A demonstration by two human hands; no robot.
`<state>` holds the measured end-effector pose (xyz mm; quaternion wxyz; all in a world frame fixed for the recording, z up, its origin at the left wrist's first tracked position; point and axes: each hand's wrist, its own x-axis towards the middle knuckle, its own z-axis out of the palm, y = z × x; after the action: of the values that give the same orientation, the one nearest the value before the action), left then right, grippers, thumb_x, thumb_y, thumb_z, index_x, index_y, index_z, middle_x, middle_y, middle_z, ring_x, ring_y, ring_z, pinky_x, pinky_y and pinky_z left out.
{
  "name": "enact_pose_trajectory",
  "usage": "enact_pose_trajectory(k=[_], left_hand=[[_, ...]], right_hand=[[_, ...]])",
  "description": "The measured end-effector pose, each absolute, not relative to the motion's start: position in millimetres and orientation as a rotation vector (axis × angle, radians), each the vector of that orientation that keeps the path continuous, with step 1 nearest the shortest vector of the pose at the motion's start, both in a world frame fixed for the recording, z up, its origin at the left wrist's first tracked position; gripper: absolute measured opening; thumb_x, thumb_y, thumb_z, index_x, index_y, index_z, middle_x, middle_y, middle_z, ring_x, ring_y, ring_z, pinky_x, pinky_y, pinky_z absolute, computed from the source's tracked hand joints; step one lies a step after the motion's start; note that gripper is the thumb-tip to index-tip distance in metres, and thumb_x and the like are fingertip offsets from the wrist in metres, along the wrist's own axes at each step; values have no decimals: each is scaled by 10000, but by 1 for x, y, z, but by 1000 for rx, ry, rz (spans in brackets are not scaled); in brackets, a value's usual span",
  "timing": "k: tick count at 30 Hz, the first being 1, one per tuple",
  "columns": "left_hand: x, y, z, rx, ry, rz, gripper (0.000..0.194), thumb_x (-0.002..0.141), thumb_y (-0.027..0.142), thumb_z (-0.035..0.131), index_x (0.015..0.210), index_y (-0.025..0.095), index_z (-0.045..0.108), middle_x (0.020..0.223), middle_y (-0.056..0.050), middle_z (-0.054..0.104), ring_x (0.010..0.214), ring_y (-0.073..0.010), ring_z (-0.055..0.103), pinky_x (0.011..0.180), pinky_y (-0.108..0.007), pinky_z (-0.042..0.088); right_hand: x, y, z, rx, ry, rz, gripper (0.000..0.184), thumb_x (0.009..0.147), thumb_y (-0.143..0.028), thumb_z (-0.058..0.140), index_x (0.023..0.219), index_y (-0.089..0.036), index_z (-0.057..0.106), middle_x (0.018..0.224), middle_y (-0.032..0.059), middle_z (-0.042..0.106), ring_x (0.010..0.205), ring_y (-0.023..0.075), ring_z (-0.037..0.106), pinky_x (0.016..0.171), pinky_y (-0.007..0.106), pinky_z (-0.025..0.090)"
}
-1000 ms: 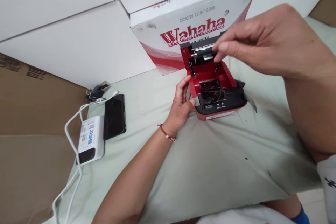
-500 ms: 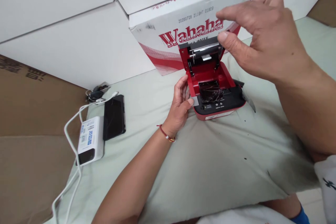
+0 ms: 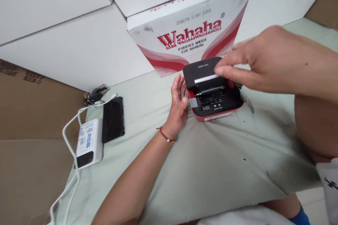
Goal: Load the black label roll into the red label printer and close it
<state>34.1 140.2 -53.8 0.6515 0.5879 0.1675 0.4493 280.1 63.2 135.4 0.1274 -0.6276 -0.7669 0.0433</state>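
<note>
A small red and black label printer (image 3: 221, 107) stands on the cloth, its hinged black lid (image 3: 202, 72) partly raised and tilted over the body. Under the lid, a roller and the dark inside show through the gap. My right hand (image 3: 261, 63) grips the lid's right edge between thumb and fingers. Beside the printer's left wall is my left hand (image 3: 180, 107), fingers apart and slightly curved, at or very near the side. A grey strip (image 3: 193, 102) sits on the printer's front left corner. At its right side a thin, clear-looking flap (image 3: 248, 103) sticks out.
Behind the printer a white and red Wahaha water carton (image 3: 190, 31) leans by white panels (image 3: 66, 42). On the left lie a black phone (image 3: 113, 119), a white power bank (image 3: 91, 140) with a white cable (image 3: 64, 137), and dark keys (image 3: 95, 95). A brown cardboard box (image 3: 29, 147) borders the cloth (image 3: 211, 168).
The lid has swung down towards the printer body, with my right hand moving down alongside it. My left thumb has come off the grey strip, and the left fingers have loosened.
</note>
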Motion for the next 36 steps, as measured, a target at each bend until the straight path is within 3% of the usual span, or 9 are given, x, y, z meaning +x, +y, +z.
enact_pose_trajectory(k=[3,7,10,15,18,23,29,33,36], left_hand=[[35,138,-51,1324,393,1031,726,1056,798,651,1712,533,486,1944,45,380,1873,-323,263,1534,-576,288],[35,137,-48,1330,428,1006,647,1058,833,610,1575,451,679,1901,32,448,1874,-350,240,1533,-585,291],[35,138,-47,1311,448,984,583,1071,833,580,1481,444,725,1894,39,450,1871,-358,233,1529,-617,293],[36,135,-41,1311,420,1007,510,1112,796,534,1374,407,736,1856,23,491,1831,-352,324,1499,-628,359],[36,134,-39,1338,426,1011,529,1082,814,576,1364,393,726,1812,-2,535,1814,-359,348,1491,-615,379],[31,137,-42,1407,401,969,556,997,733,775,1442,413,678,1793,-17,535,1791,-366,381,1508,-591,341],[28,139,-45,1361,339,934,525,1008,614,807,1484,443,664,1774,2,551,1772,-352,425,1503,-570,345],[29,139,-45,1358,343,940,582,975,627,841,1504,454,673,1761,11,577,1795,-353,400,1524,-563,308],[30,141,-46,1367,344,950,626,964,647,852,1533,462,666,1806,22,549,1825,-351,354,1543,-562,256]], right_hand=[[276,59,132,-1955,-2518,117,427,1086,-502,536,827,-266,781,669,42,669,588,181,442,695,398,329],[271,57,126,-2034,-2585,-65,418,1081,-470,540,754,-255,687,578,53,543,567,186,358,716,406,289],[269,58,127,-2072,-2546,-100,395,1056,-456,597,717,-257,644,540,45,443,569,182,313,737,424,286],[274,65,122,-1847,-2514,65,536,1038,-548,613,616,-231,515,576,71,456,742,215,530,816,423,384],[277,66,116,-1776,-2510,59,568,1042,-623,554,625,-238,538,622,101,527,834,258,592,802,416,420],[263,64,127,-1936,-2478,-42,487,1093,-517,451,769,-250,697,640,109,597,793,268,615,764,414,404],[256,67,138,-2110,-2358,13,444,1106,-474,459,1020,-234,823,793,109,729,772,260,622,755,402,345],[259,67,131,-1847,-2420,268,447,1114,-459,483,1324,-278,834,956,66,808,781,226,623,743,367,362],[258,64,126,-1583,-2517,419,449,1137,-437,468,1372,-319,832,1042,38,831,791,200,629,739,351,379]])
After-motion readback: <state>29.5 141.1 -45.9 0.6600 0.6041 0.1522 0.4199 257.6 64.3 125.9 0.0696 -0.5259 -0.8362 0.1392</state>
